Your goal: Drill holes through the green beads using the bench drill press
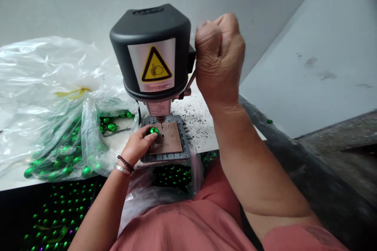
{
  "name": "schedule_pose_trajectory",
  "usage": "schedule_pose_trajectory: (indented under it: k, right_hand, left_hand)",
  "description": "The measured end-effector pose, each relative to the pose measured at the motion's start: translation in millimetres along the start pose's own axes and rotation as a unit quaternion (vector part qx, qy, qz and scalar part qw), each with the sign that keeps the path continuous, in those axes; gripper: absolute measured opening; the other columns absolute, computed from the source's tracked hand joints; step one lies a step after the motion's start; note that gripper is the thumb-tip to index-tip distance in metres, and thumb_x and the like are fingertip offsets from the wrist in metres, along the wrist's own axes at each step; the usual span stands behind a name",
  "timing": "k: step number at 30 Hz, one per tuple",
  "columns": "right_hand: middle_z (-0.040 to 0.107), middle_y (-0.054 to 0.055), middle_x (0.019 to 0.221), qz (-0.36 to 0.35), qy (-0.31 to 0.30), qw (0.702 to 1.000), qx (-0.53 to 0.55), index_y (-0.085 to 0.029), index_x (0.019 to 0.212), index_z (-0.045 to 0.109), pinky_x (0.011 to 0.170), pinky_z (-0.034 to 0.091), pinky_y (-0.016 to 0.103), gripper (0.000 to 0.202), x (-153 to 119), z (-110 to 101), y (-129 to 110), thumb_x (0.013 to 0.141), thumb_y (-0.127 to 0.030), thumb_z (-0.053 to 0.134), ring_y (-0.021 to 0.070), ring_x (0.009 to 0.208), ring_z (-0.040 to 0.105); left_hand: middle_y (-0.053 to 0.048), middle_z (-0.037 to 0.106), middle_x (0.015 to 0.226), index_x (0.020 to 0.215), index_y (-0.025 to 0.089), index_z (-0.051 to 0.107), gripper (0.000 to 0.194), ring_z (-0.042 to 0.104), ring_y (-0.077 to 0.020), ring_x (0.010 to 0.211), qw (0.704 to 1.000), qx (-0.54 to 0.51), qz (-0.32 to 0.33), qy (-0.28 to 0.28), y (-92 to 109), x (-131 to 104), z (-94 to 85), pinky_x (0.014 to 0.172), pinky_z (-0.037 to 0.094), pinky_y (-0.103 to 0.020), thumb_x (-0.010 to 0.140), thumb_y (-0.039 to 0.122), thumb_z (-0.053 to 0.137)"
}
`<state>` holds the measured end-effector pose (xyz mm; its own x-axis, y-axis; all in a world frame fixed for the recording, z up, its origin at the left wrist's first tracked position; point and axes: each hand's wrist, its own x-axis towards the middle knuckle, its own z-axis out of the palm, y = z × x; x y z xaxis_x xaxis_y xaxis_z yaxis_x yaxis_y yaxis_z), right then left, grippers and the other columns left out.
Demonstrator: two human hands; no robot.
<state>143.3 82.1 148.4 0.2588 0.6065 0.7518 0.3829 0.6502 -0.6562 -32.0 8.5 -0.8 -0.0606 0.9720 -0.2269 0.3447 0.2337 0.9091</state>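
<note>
A small bench drill press [118, 53] with a black motor cover and a yellow warning label stands in front of me. Between the thumb and fingers of my left hand [138, 143] is a shiny green ball [154, 130], held just left of the thin drill bit [161, 126]. Bit and ball look slightly apart. Under them lies a brown board [172, 143] with a small dark hole, set on the dark slotted base [185, 153]. My right hand [220, 57] is raised and closed at the upper end of the metal feed lever [192, 79]; its grip is hidden inside the fist.
Left of the machine, a clear plastic bag [90, 125] tied with yellow string holds many green balls. More green balls [66, 204] lie below the table edge. Dark shavings [200, 123] litter the white tabletop [182, 106]. One green ball [269, 121] lies at far right.
</note>
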Motion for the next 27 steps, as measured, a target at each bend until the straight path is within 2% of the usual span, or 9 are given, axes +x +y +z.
schedule_pose_trajectory:
  k: [4, 10, 13, 18, 20, 22, 25, 27]
  right_hand:
    - [0.026, -0.006, 0.062, -0.003, -0.003, 1.000, 0.011, -0.020, 0.065, 0.026, 0.061, 0.025, 0.019, 0.028, 0.4, 0.0, 0.0, 0.086, -0.027, 0.043, 0.0039, 0.060, 0.025]
    - [0.027, -0.006, 0.064, 0.016, -0.015, 1.000, 0.008, -0.019, 0.065, 0.026, 0.062, 0.027, 0.018, 0.029, 1.5, -1.7, -1.6, 0.086, -0.029, 0.044, 0.0031, 0.063, 0.028]
    - [0.028, -0.005, 0.065, 0.008, -0.012, 1.000, 0.014, -0.019, 0.066, 0.027, 0.062, 0.027, 0.019, 0.028, 1.0, -2.7, -1.3, 0.086, -0.028, 0.044, 0.0037, 0.062, 0.027]
    - [0.027, -0.005, 0.062, 0.018, -0.018, 1.000, -0.007, -0.020, 0.065, 0.026, 0.060, 0.029, 0.019, 0.032, 1.3, -3.1, -1.8, 0.086, -0.031, 0.047, 0.0053, 0.060, 0.026]
    - [0.028, -0.005, 0.061, -0.002, -0.016, 1.000, -0.005, -0.020, 0.066, 0.028, 0.058, 0.029, 0.019, 0.030, -2.2, -5.2, -2.7, 0.086, -0.031, 0.047, 0.0052, 0.059, 0.027]
    - [0.030, -0.005, 0.062, -0.050, -0.001, 0.999, -0.005, -0.019, 0.068, 0.031, 0.057, 0.031, 0.019, 0.025, -11.1, -10.0, -3.0, 0.087, -0.030, 0.044, 0.0044, 0.057, 0.030]
    - [0.034, -0.004, 0.063, -0.139, 0.036, 0.989, -0.041, -0.019, 0.069, 0.036, 0.057, 0.034, 0.019, 0.018, -34.9, -21.6, 0.1, 0.085, -0.026, 0.041, 0.0044, 0.057, 0.034]
    - [0.035, -0.004, 0.062, -0.174, 0.046, 0.982, -0.061, -0.020, 0.069, 0.039, 0.056, 0.036, 0.020, 0.014, -54.0, -30.5, 4.8, 0.082, -0.023, 0.043, 0.0057, 0.057, 0.035]
  left_hand:
    - [-0.003, 0.069, 0.093, 0.110, 0.019, 0.062, 0.039, 0.060, -0.0139, 0.068, 0.992, 0.121, 0.035, 0.003, 0.4, 3.2, 4.5, 0.057, 0.047, -0.023, 0.076, 0.038, 0.055]
    - [-0.004, 0.068, 0.108, 0.115, 0.021, 0.061, 0.040, 0.062, -0.0206, 0.096, 0.969, 0.242, 0.052, 0.021, 12.6, -0.4, 13.8, 0.083, 0.046, -0.029, 0.078, 0.034, 0.055]
    - [-0.007, 0.066, 0.114, 0.118, 0.020, 0.060, 0.044, 0.061, -0.0238, 0.103, 0.960, 0.276, 0.036, 0.029, 14.8, 0.7, 18.8, 0.088, 0.045, -0.033, 0.078, 0.035, 0.057]
    - [-0.008, 0.064, 0.118, 0.119, 0.020, 0.061, 0.046, 0.059, -0.0239, 0.106, 0.949, 0.312, 0.044, 0.030, 13.8, 3.9, 22.9, 0.091, 0.044, -0.033, 0.076, 0.036, 0.060]
    - [-0.008, 0.064, 0.117, 0.117, 0.021, 0.062, 0.044, 0.060, -0.0234, 0.105, 0.945, 0.324, 0.048, 0.030, 13.2, 4.6, 22.9, 0.089, 0.044, -0.033, 0.076, 0.038, 0.060]
    - [-0.007, 0.066, 0.113, 0.113, 0.022, 0.064, 0.040, 0.061, -0.0228, 0.100, 0.941, 0.333, 0.054, 0.028, 12.8, 5.0, 22.6, 0.085, 0.045, -0.032, 0.076, 0.039, 0.060]
    - [-0.006, 0.068, 0.105, 0.106, 0.023, 0.067, 0.035, 0.062, -0.0227, 0.092, 0.935, 0.349, 0.062, 0.027, 12.8, 5.5, 22.4, 0.079, 0.046, -0.032, 0.076, 0.039, 0.060]
    - [-0.007, 0.068, 0.103, 0.104, 0.022, 0.067, 0.034, 0.062, -0.0231, 0.090, 0.933, 0.353, 0.064, 0.030, 12.8, 5.9, 22.4, 0.078, 0.046, -0.032, 0.075, 0.039, 0.060]
